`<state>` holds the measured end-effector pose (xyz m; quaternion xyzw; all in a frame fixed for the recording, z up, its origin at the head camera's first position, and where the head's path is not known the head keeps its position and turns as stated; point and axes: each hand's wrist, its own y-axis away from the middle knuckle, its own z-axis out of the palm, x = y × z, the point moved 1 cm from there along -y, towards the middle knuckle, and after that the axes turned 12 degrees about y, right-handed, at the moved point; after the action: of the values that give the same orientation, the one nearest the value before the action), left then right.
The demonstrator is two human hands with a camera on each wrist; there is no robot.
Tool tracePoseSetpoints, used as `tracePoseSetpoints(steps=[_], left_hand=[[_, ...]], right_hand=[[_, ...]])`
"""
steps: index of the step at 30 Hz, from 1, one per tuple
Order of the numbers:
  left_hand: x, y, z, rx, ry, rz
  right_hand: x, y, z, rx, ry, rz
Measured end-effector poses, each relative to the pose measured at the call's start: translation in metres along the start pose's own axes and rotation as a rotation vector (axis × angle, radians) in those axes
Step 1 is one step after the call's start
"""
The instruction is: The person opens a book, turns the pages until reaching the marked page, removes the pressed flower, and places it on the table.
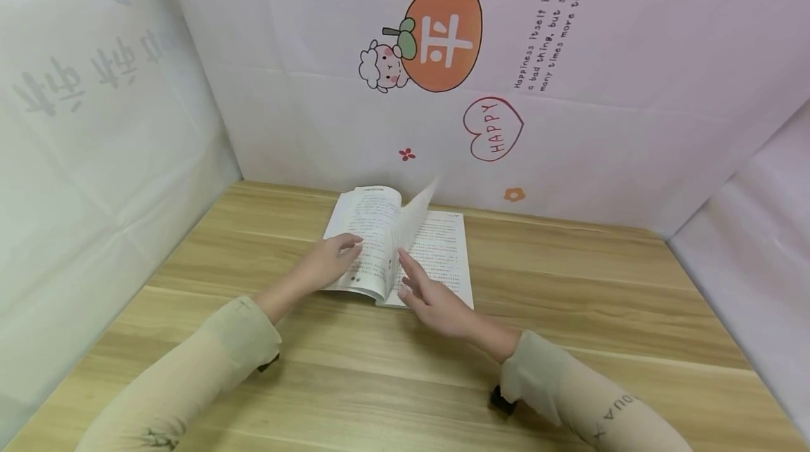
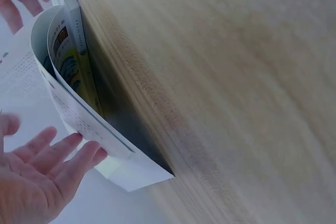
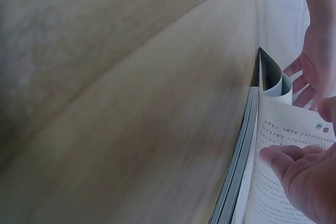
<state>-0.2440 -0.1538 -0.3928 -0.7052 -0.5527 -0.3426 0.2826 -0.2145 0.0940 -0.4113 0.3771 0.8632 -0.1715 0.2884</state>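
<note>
An open paperback book (image 1: 443, 241) lies near the back of the table, with printed text on both sides. One leaf (image 1: 414, 216) stands up from the middle, tilted to the right. My left hand (image 1: 329, 262) is over the left-hand pages (image 1: 373, 213), which bulge upward; in the left wrist view its extended fingers (image 2: 68, 156) lie along the curved pages. Beside the raised leaf, my right hand (image 1: 436, 301) hovers over the right-hand page with fingers extended. The right wrist view shows that hand (image 3: 310, 177) close over the printed page, nothing gripped.
The wood-grain table (image 1: 380, 382) extends in front of the book and to both sides. Behind it hangs a pale printed cloth (image 1: 304, 121) with a fruit cartoon, and more cloth (image 1: 114, 157) encloses the left and right sides.
</note>
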Motion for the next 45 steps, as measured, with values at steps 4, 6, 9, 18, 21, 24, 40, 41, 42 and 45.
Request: tracePoseSetpoints(steps=[4,6,9,18,21,24,40,41,42,45], left_hand=[[0.002,0.000,-0.004,0.072,0.106,-0.026],[0.004,0.000,-0.006,0.101,0.155,-0.045],[0.005,-0.001,-0.008,0.125,0.157,-0.054],[0.007,-0.002,-0.011,0.151,0.111,-0.086],[0.006,-0.004,-0.011,0.178,0.089,-0.076],[0.005,-0.006,-0.011,0.192,0.098,-0.074],[-0.005,-0.004,-0.014,0.199,0.099,-0.085],[-0.006,-0.004,-0.015,0.200,0.098,-0.090],[-0.007,-0.004,-0.015,0.202,0.097,-0.091],[-0.009,-0.003,-0.016,0.207,0.092,-0.092]], right_hand=[[-0.001,0.001,0.003,-0.033,0.132,0.043],[-0.001,0.001,0.004,-0.048,0.176,0.052],[-0.003,0.000,0.004,-0.069,0.231,0.032],[-0.004,-0.001,0.006,-0.124,0.278,-0.034],[-0.004,-0.002,0.006,-0.143,0.297,-0.031],[-0.005,-0.002,0.006,-0.157,0.310,-0.028],[0.003,0.004,0.002,-0.199,0.366,-0.055],[0.004,0.004,0.001,-0.198,0.368,-0.054],[0.005,0.005,0.000,-0.198,0.370,-0.051],[0.009,0.006,-0.003,-0.197,0.375,-0.044]])
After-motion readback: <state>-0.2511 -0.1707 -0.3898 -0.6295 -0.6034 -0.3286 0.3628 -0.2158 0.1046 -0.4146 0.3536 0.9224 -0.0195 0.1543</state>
